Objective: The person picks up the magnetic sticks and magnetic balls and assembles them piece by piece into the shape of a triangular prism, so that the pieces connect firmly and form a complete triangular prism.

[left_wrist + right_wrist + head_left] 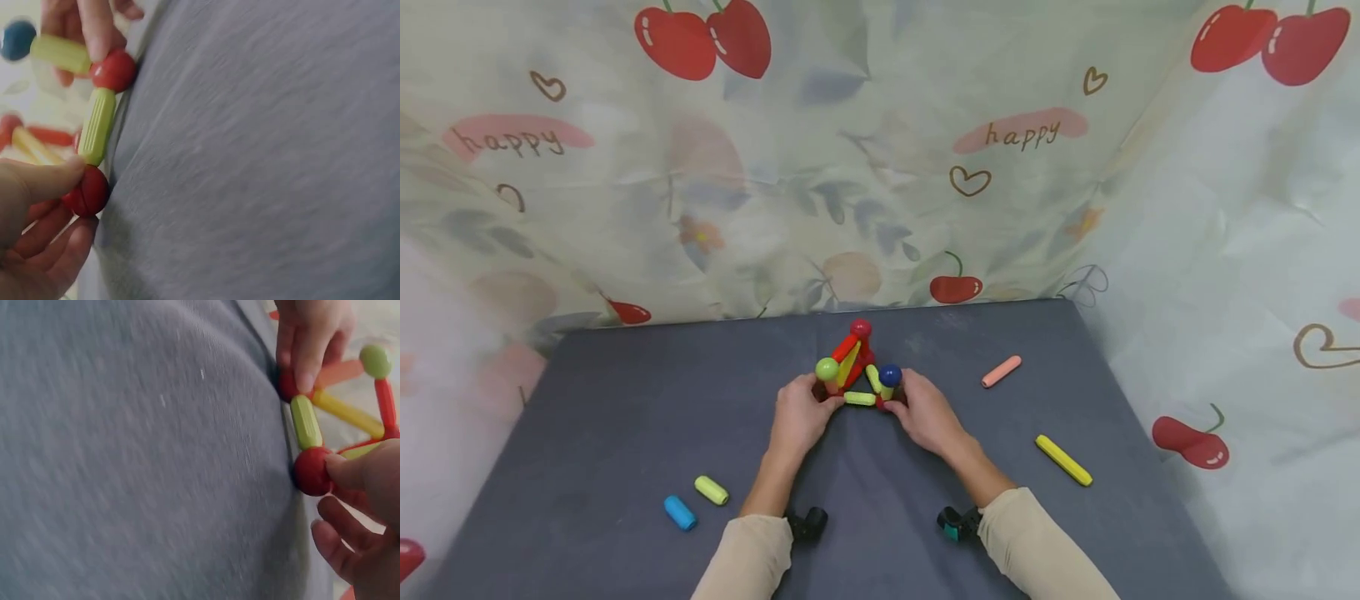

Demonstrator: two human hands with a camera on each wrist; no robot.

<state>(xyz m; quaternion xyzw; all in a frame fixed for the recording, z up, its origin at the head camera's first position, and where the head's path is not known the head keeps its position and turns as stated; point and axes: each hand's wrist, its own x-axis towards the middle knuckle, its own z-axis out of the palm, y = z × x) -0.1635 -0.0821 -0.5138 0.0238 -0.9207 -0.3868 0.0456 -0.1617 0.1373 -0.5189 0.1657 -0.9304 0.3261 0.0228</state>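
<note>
One ball-and-stick frame (860,399): set mid-width on the dark tabletop (625,400), toward the far edge; hard to follow at the far side, where red sticks (846,347) and a slanting yellow stick (848,364) overlap.
Left hand (797,417): pinching the near-left red ball (89,194), mostly covered in the right-wrist view.
Right hand (928,417): gripping the near-right red ball (312,470), thumb on one side, rest of the hold partly out of sight.
Pale green stick (98,125): joining both gripped balls along the near side.
Green ball (827,369): raised at left.
Blue ball (891,376): raised at right; blurred in the left-wrist view.
Loose pieces: loose pink stick (1002,372) and loose yellow stick (1063,460) at right; blue stick (681,512) and short green stick (711,490) near left.
Sleeves (748,554): cut off at the near edge.
</note>
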